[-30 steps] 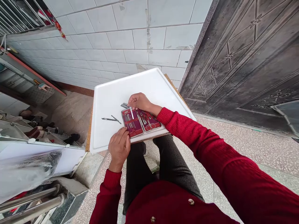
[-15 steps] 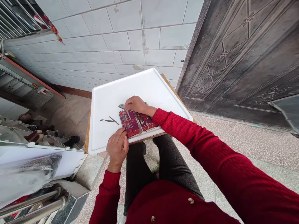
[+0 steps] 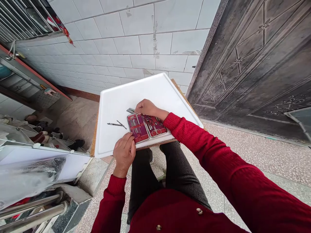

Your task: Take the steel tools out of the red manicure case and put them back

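An open manicure set case (image 3: 143, 138), dark red inside with slim metal tools under loops on its left half and scissors (image 3: 156, 131) on its right half, lies near the front of a white tabletop (image 3: 109, 142). My right hand (image 3: 147, 108) is closed in a pinch above the left half's top edge, on a slim metal tool (image 3: 137, 119) that points down over the case. At the case's lower left corner, my left hand (image 3: 124, 150) grips the edge. Two thin dark tools (image 3: 116, 124) rest left of the case. A flat dark metal piece (image 3: 130, 110) lies behind it.
A white tiled wall (image 3: 131, 42) rises behind the tabletop, and a dark carved metal door (image 3: 233, 64) stands at the right. Shoes (image 3: 41, 136) lie low at the left. Metal rails (image 3: 34, 213) and a plastic-wrapped item (image 3: 31, 178) are at the lower left.
The slim tool, which slanted long across the left half, now sits closer in over the loops, with less of it showing. My left hand stays on the corner. The view has shifted slightly.
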Action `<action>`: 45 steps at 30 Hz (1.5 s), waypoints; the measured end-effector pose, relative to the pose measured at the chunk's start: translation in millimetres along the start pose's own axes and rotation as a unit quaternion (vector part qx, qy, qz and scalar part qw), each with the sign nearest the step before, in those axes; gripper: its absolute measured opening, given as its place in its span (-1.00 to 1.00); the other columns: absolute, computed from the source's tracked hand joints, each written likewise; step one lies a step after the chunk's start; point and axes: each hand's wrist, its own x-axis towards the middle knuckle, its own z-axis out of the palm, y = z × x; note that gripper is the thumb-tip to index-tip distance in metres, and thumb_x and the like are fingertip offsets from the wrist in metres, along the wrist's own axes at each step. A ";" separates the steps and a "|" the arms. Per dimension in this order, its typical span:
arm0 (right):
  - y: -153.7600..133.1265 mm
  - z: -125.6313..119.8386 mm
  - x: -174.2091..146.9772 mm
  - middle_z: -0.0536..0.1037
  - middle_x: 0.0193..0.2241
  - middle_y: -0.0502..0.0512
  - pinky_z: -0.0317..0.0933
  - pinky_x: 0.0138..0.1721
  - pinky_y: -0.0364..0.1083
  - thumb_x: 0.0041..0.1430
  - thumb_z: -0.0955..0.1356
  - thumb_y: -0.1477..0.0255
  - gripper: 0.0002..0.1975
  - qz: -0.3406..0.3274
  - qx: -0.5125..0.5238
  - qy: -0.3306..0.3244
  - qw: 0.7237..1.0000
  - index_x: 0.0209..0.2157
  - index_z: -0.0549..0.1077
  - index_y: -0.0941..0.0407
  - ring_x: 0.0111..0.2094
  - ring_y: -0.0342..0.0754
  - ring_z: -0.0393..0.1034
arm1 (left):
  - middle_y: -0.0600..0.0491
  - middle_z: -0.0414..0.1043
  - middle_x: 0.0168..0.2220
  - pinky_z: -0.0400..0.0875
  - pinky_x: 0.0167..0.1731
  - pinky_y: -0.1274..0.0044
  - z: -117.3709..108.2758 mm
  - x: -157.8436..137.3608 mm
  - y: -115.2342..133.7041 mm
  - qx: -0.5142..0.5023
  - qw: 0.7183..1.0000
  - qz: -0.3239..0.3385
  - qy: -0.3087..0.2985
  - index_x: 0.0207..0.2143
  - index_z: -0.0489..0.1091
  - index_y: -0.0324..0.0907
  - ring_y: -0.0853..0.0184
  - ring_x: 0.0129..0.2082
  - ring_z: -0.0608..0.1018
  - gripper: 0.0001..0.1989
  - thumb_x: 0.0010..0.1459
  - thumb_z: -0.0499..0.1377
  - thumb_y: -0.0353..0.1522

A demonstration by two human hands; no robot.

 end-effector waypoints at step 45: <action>-76.3 88.6 25.7 0.65 -0.32 0.36 0.39 -0.26 0.03 0.13 0.49 0.39 -0.84 0.037 -0.374 -0.120 0.919 -0.32 0.61 0.21 -0.20 0.25 0.57 | -0.08 0.62 0.06 0.51 0.07 0.28 1.8 -10.0 1.3 -0.047 0.997 -0.047 -0.025 -0.02 0.53 -0.13 0.17 0.10 0.62 -0.75 0.37 0.10 -0.45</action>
